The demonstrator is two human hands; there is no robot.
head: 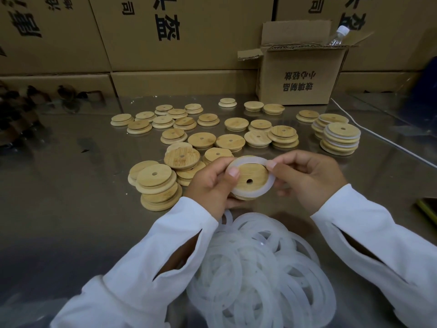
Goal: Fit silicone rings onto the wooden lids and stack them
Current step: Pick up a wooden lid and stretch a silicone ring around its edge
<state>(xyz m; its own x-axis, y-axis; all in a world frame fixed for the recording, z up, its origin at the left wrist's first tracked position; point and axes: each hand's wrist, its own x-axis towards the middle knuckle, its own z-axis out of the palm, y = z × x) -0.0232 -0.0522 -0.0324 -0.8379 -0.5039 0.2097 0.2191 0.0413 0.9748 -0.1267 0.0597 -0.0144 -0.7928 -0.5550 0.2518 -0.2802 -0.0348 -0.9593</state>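
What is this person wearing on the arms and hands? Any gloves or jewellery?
The left hand and right hand are bare: no gloves, rings or watch visible. The long white fabric left sleeve and right sleeve reach the wrists, each with an open slit along the forearm.

I log the ring pile (260, 268) as cut off by the bottom edge. The bottle (337, 36) is mostly hidden inside the open box (300, 76). At far left, the dark items (21, 110) are too blurred to identify.
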